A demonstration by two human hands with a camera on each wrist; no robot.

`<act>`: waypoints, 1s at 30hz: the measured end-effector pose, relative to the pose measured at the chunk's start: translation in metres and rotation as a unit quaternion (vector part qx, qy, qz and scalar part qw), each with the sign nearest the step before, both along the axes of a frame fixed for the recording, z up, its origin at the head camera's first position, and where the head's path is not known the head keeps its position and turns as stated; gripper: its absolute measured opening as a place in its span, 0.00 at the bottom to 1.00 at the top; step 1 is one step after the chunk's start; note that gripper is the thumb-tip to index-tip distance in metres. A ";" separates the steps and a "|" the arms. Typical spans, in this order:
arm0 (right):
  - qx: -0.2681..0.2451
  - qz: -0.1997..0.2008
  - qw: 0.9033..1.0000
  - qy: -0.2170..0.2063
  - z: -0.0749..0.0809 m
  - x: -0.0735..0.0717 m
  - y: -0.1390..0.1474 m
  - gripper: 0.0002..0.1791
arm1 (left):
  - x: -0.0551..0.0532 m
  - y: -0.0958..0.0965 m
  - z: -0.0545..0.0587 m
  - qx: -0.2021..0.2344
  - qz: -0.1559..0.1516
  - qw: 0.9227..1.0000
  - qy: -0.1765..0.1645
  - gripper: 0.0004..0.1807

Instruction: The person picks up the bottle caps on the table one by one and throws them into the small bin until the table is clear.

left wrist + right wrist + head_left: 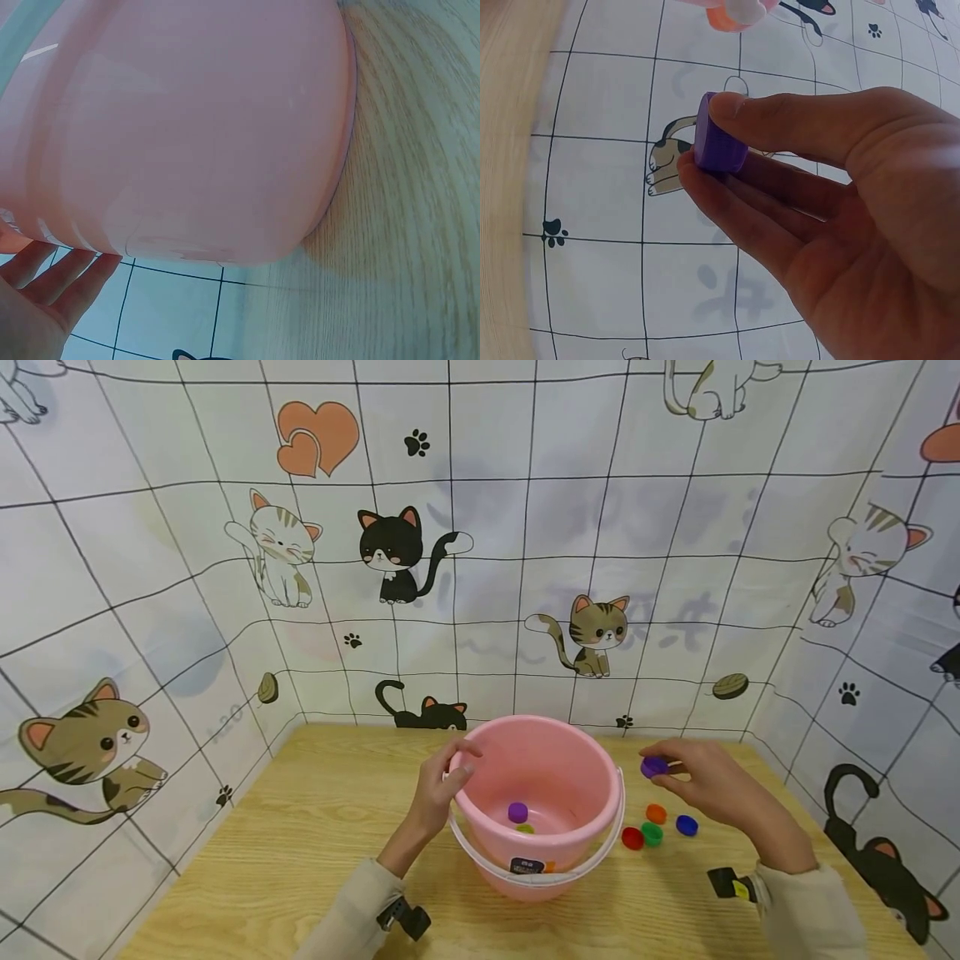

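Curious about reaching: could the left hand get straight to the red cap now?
Probably not directly: the left hand is on one side of the pink bucket and the red cap lies on the table at the other, so the bucket stands in the way.

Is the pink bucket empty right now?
Not empty: the head view shows a purple cap and a yellow-green piece inside the bucket.
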State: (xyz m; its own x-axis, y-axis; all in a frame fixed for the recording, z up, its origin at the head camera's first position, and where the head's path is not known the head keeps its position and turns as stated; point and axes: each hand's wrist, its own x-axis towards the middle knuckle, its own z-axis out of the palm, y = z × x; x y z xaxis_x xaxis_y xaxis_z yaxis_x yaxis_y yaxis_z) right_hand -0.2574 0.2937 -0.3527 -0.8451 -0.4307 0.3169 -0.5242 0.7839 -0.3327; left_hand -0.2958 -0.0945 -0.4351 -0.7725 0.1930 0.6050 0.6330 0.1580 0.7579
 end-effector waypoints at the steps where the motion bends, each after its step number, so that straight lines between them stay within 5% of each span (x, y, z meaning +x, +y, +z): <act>1: 0.002 0.001 1.000 0.000 0.000 0.000 0.000 0.17 | 0.000 0.000 0.000 0.000 0.001 1.000 -0.001 0.17; 30: 0.009 0.019 1.000 0.017 0.024 -0.006 -0.016 0.17 | 0.000 -0.001 0.000 -0.002 -0.003 1.000 0.010 0.15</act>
State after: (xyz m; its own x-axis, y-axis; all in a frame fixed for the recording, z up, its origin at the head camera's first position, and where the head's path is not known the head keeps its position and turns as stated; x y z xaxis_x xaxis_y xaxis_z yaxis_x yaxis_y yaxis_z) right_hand -0.2638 0.2773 -0.3287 -0.8168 -0.4676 0.3379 -0.5644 0.7690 -0.3002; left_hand -0.2957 -0.0951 -0.4355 -0.7593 0.2000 0.6193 0.6487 0.1563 0.7449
